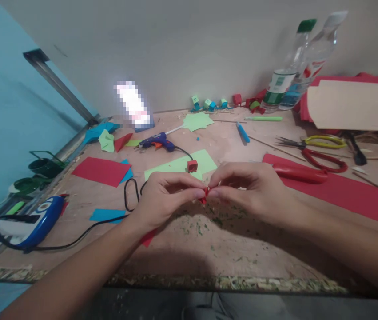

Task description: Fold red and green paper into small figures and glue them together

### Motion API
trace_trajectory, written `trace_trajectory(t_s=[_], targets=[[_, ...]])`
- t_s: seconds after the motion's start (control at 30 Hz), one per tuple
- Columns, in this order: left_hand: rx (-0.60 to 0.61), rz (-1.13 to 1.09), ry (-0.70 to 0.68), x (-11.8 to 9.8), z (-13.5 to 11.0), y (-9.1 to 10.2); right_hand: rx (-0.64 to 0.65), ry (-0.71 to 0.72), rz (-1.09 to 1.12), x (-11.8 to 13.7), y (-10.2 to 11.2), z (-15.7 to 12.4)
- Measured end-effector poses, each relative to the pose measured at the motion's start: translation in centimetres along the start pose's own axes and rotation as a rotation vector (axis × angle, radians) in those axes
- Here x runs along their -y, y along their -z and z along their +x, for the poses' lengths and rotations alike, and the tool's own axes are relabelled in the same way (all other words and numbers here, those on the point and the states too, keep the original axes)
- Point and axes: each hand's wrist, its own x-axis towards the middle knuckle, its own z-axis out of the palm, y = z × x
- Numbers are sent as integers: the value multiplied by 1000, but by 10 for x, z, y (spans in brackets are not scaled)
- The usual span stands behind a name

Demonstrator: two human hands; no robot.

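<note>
Between my two hands is a small folded piece of red paper, held over the near middle of the table. My left hand pinches it from the left with thumb and forefinger. From the other side, the fingertips of my right hand are closed on it too, and they hide much of its shape. Just beyond my fingers, a small red paper cube rests on a light green paper sheet. A blue glue gun lies farther back, its black cord running left.
Red sheets lie left and right. Scissors with red handles, yellow-handled pliers, a blue pen and bottles are on the right. Small paper cubes line the wall. A lit phone leans there.
</note>
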Motion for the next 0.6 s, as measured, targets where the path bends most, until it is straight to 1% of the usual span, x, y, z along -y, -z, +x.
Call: trace_trajectory(t_s=[0.3, 0.47, 0.6], targets=[[28, -61, 70, 4, -1, 0, 76, 159, -116, -3, 4, -2], [38, -110, 129, 8, 0, 1, 66, 140, -163, -6, 4, -2], [38, -107, 102, 10, 0, 2, 70, 108, -161, -5, 3, -2]])
